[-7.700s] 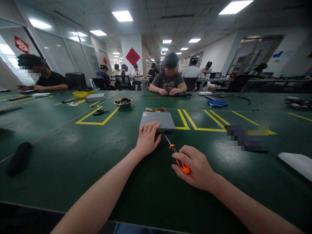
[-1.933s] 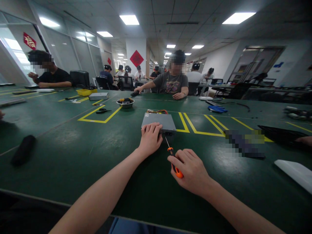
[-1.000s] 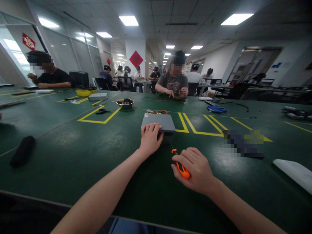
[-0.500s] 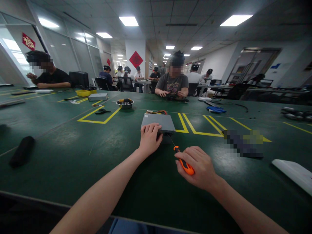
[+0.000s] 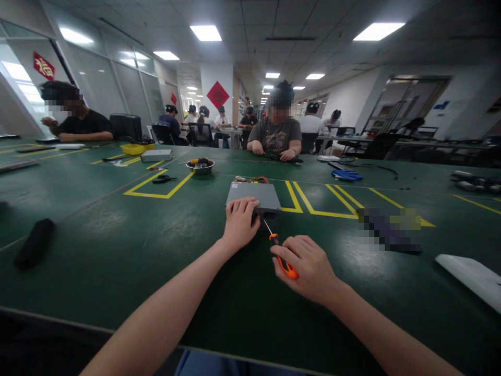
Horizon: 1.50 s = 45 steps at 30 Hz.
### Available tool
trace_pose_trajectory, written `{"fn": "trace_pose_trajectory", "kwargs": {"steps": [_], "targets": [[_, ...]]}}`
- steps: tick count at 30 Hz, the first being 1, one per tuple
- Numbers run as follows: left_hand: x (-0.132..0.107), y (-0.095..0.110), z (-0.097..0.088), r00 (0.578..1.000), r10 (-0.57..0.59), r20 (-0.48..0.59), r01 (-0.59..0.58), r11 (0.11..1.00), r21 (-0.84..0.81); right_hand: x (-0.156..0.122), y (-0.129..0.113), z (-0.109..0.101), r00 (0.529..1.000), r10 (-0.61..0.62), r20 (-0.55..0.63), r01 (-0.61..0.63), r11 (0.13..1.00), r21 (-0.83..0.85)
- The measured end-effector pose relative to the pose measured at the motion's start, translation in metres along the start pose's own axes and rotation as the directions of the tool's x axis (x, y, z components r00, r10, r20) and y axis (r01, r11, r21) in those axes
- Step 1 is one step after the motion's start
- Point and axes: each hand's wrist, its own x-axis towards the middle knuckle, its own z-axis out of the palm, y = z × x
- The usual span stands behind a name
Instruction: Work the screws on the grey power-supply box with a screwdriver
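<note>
Ahead, bowl (image 5: 200, 171) holds parts (image 5: 200, 165); right hand (image 5: 307, 272) grips screwdriver (image 5: 287, 269).

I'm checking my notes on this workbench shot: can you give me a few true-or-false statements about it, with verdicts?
The left hand rests on a grey metal case. True.
The right hand holds a wrench. False: it holds an orange-handled screwdriver.
The screwdriver's shaft points toward the case. True.
Blue gloves lie inside the steel bowl. False: they lie well to the right of the bowl.
Coloured wires lie on the far side of the case. True.
</note>
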Motion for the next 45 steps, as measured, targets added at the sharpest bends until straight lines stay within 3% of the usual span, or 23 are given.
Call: {"fn": "trace_pose_trajectory", "kwargs": {"steps": [24,27,31,34,38,42,45], "targets": [[-0.001,-0.002,0.001,1.0,0.013,-0.007,-0.013,1.0,-0.018,-0.001,-0.002,0.0,0.999,0.013,0.029,-0.012,1.0,-0.026],[-0.003,-0.002,-0.002,0.998,0.039,-0.041,-0.041,0.998,-0.051,-0.002,-0.003,-0.003,0.999,-0.041,-0.025,0.04,0.998,-0.047],[-0.005,-0.001,-0.011,0.985,-0.089,-0.148,0.066,0.985,-0.158,-0.003,-0.001,-0.008,0.99,-0.091,-0.104,0.085,0.995,-0.054],[-0.006,-0.002,-0.015,0.965,-0.24,-0.108,0.181,0.903,-0.39,-0.003,0.001,-0.009,0.991,-0.079,-0.106,0.074,0.996,-0.055],[-0.004,-0.003,-0.013,0.916,-0.393,0.084,0.364,0.723,-0.587,-0.004,0.002,-0.007,0.99,-0.079,-0.116,0.073,0.996,-0.051],[-0.003,-0.002,-0.009,0.852,-0.453,0.263,0.497,0.538,-0.681,-0.005,0.002,-0.007,0.99,-0.062,-0.128,0.055,0.997,-0.058],[-0.004,-0.001,-0.008,0.836,-0.459,0.302,0.521,0.492,-0.697,-0.005,0.003,-0.005,0.994,-0.056,-0.094,0.051,0.997,-0.051]]}}
